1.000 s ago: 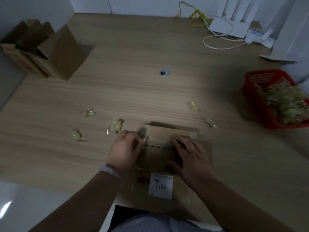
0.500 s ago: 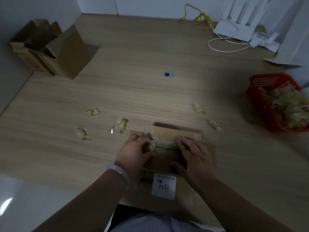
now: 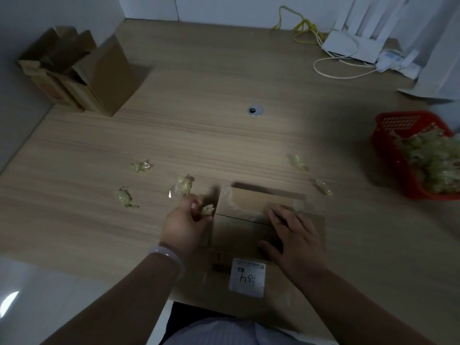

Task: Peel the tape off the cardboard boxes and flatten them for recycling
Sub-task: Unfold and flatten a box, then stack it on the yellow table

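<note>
One flattened cardboard box (image 3: 251,235) lies at lower centre of the frame on the wooden table (image 3: 224,145), its near edge at the person's body; it bears one white label (image 3: 247,277) with handwriting and one barcode to the label's left. Strips of clear tape (image 3: 297,205) remain on its far flap.

Hands, two. The left hand (image 3: 185,224), with a pale bracelet (image 3: 166,256) at the wrist, sits at the box's left edge, fingers curled and pinching one crumpled wad of tape (image 3: 207,209). The right hand (image 3: 291,235) lies palm down on the box with fingers spread, fingertips at the far flap's seam.

Loose tape wads on the table, five: three left of centre (image 3: 142,166) (image 3: 183,186) (image 3: 125,197) and two right of centre (image 3: 298,162) (image 3: 322,186).

One red basket (image 3: 388,135) at the right edge of the frame is heaped with tape scraps. One cluster of upright opened boxes (image 3: 82,73) stands at upper left. One round grommet (image 3: 255,110) sits in the table at upper centre. One white router (image 3: 353,46) with white and yellow cables occupies the upper right.

Compared with one second ago, the left hand has drawn leftward off the far flap to the box's edge, now carrying tape balled up; the right hand keeps its pressing position. The count of loose wads is unchanged.
</note>
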Tool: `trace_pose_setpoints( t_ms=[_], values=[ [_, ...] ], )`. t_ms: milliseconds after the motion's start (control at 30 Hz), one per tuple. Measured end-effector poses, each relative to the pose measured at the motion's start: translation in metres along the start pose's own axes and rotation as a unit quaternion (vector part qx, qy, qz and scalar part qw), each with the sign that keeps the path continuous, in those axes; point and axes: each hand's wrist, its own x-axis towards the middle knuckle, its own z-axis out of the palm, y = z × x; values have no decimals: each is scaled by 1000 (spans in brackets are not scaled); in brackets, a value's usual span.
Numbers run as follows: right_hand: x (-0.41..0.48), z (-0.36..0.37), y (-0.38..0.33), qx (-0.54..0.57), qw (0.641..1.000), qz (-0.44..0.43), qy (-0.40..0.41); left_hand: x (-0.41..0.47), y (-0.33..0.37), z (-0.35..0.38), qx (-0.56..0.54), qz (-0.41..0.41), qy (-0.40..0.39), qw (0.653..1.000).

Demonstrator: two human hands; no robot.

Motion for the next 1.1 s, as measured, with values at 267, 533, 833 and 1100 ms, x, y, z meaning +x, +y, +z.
trace_pose_setpoints(
  t_ms=[267,533,833,1100],
  values=[
    [-1,0,-2,5,1000,4,17,-4,-16,-4,60,25,-137,988],
    [-2,0,-3,12,1000,6,15,-2,-22,-15,-156,-106,-11,982],
    [-10,-15,7,112,992,-3,60,57,-32,-72,-242,-157,111,951],
    [-24,-21,8,193,956,209,70,27,-13,-56,-120,-108,-49,986]
  ],
)
